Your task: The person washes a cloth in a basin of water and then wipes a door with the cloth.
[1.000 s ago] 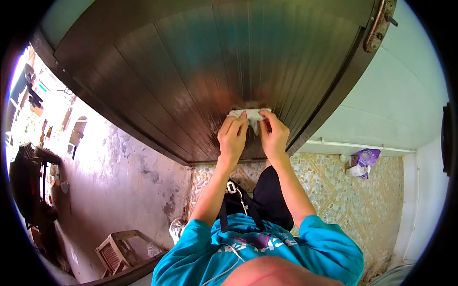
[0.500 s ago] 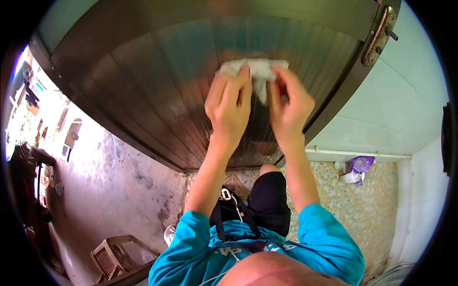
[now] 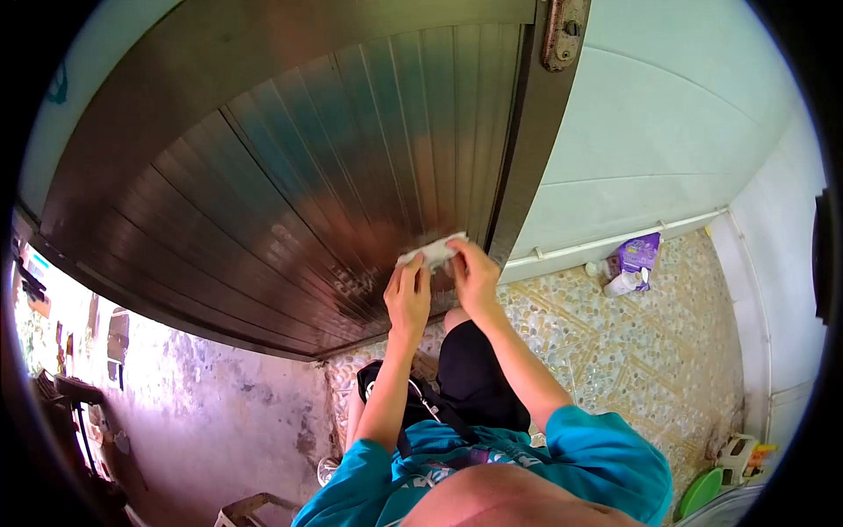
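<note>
A crumpled white cloth (image 3: 435, 251) stretches between my two hands, against the lower part of a brown ribbed door (image 3: 351, 176). My left hand (image 3: 408, 299) pinches its left end between thumb and fingers. At the other end my right hand (image 3: 476, 277) grips it near the door's frame edge. The fingers partly cover the cloth. Smeary, foamy-looking marks (image 3: 356, 283) show on the panel to the left of my left hand.
A worn handle plate (image 3: 564, 35) is on the door's edge. Beside the pale wall (image 3: 650, 114), a purple packet (image 3: 639, 255) and a white bottle (image 3: 625, 283) sit on the pebble-patterned floor (image 3: 606, 351). A green basin (image 3: 700, 494) is at lower right.
Both hands have come down the door with the cloth, closer to my body. The view has shifted, so the door's handle edge now appears farther left.
</note>
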A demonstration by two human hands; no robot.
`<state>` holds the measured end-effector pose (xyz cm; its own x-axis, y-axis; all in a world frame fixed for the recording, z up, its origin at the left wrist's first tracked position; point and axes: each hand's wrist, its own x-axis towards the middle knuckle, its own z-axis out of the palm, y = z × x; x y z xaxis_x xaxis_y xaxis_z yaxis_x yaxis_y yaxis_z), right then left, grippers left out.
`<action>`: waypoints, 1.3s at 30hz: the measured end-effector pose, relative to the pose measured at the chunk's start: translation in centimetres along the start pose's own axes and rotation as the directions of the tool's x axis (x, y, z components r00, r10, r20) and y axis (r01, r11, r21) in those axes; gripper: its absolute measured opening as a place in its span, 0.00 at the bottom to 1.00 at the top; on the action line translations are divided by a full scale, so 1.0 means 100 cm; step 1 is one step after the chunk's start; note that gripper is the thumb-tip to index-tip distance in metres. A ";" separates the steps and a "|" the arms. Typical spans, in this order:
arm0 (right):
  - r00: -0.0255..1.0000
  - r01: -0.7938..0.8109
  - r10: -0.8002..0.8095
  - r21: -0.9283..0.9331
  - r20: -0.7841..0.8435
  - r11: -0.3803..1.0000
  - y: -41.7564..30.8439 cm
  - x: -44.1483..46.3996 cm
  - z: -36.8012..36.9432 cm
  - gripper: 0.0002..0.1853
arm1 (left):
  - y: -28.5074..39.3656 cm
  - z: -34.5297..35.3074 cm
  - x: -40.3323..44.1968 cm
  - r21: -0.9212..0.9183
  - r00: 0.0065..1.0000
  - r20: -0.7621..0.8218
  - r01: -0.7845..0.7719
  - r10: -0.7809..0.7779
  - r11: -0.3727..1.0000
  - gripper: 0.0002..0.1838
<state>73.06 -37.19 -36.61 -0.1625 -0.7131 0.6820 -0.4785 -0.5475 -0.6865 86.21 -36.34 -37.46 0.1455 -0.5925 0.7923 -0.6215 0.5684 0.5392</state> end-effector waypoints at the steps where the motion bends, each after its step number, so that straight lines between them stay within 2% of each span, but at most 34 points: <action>1: 0.999 0.010 -0.010 -0.003 -0.037 1.000 -0.011 0.017 -0.007 0.13 | 0.011 0.001 0.020 0.005 0.997 -0.026 -0.071 0.072 0.997 0.11; 3: 0.997 -0.020 0.019 -0.002 -0.076 1.000 -0.040 0.054 -0.024 0.13 | 0.036 0.002 0.067 0.024 0.976 -0.089 -0.198 0.199 0.980 0.13; 4: 0.987 0.070 -0.073 -0.031 -0.140 0.997 -0.052 0.075 -0.031 0.13 | 0.045 0.007 0.092 0.056 0.933 -0.169 -0.311 0.316 0.949 0.13; 5: 0.966 0.158 -0.168 -0.066 -0.197 0.985 -0.063 0.097 -0.039 0.13 | 0.064 0.004 0.116 0.028 0.939 -0.163 -0.302 0.302 0.953 0.13; 7: 0.936 0.231 -0.240 -0.068 -0.257 0.971 -0.089 0.138 -0.055 0.13 | 0.092 0.007 0.161 0.025 0.896 -0.242 -0.378 0.373 0.925 0.12; 11: 0.913 0.293 -0.286 -0.021 -0.292 0.956 -0.115 0.178 -0.065 0.13 | 0.122 0.007 0.205 -0.054 0.873 -0.321 -0.405 0.368 0.913 0.10; 15: 0.909 0.288 -0.291 -0.057 -0.299 0.956 -0.100 0.156 -0.059 0.13 | 0.105 0.000 0.177 0.026 0.883 -0.228 -0.415 0.410 0.909 0.08; 17: 0.953 0.209 -0.222 -0.082 -0.208 0.975 -0.077 0.122 -0.051 0.13 | 0.081 0.002 0.143 0.039 0.912 -0.139 -0.383 0.385 0.923 0.09; 20: 0.973 0.144 -0.155 -0.073 -0.174 0.987 -0.042 0.076 -0.039 0.15 | 0.053 0.011 0.094 -0.006 0.929 -0.087 -0.360 0.359 0.933 0.07; 22: 0.990 0.048 -0.050 -0.020 -0.129 0.999 -0.037 0.064 -0.036 0.15 | 0.049 0.012 0.084 -0.011 0.935 -0.075 -0.349 0.348 0.937 0.06; 28: 0.978 0.161 -0.162 -0.018 -0.129 0.987 -0.050 0.068 -0.047 0.15 | 0.062 0.004 0.094 -0.003 0.938 -0.068 -0.342 0.341 0.940 0.07; 32: 0.912 0.300 -0.314 -0.093 -0.264 0.949 -0.082 0.098 -0.062 0.16 | 0.101 -0.010 0.135 -0.005 0.869 -0.195 -0.464 0.454 0.886 0.08; 34: 0.866 0.380 -0.399 -0.121 -0.303 0.917 -0.107 0.126 -0.073 0.17 | 0.125 -0.019 0.168 0.003 0.796 -0.276 -0.561 0.539 0.828 0.09; 37: 0.750 0.547 -0.562 -0.150 -0.348 0.824 -0.147 0.176 -0.087 0.19 | 0.154 -0.030 0.227 0.108 0.655 -0.360 -0.677 0.664 0.728 0.10; 39: 0.778 0.525 -0.532 -0.119 -0.333 0.842 -0.175 0.196 -0.091 0.18 | 0.171 -0.029 0.261 0.128 0.648 -0.418 -0.652 0.636 0.748 0.09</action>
<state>70.41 -37.63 -8.92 -0.1593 -0.1173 0.9802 -0.5913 -0.7838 -0.1899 81.63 -40.39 -6.75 0.0207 0.2163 0.9761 -0.6580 0.7380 -0.1496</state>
